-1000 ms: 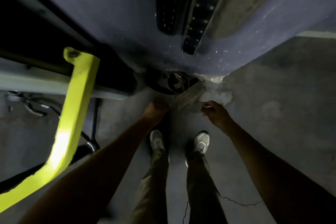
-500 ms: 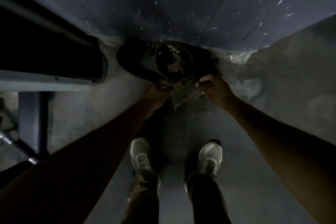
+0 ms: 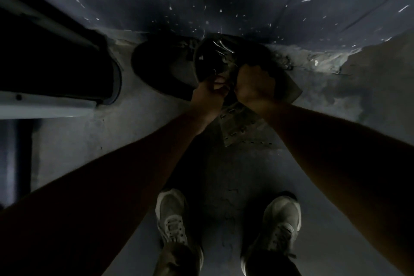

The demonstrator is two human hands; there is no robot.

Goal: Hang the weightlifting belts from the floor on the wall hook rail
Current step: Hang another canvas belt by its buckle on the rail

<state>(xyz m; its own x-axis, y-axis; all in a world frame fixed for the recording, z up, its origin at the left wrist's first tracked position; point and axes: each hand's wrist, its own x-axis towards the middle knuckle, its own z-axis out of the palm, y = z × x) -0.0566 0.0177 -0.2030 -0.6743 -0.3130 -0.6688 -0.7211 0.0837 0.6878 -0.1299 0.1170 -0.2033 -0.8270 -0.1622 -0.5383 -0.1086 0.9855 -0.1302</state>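
A pile of coiled weightlifting belts lies on the floor at the foot of the dark blue wall. One tan belt with rows of holes sticks out of the pile toward my feet. My left hand is closed on the belt near the dark coil. Close beside it, my right hand grips the same tan belt from above. The wall hook rail is out of view. The scene is very dim.
A dark padded bench or machine part with a pale frame bar stands at the left. My two light shoes stand on the grey concrete floor. Crumbled plaster marks the wall base at right.
I have bent lower and both hands have closed in on the tan belt; a second ago they were apart at its edges. The yellow frame and hung belts have left the view.
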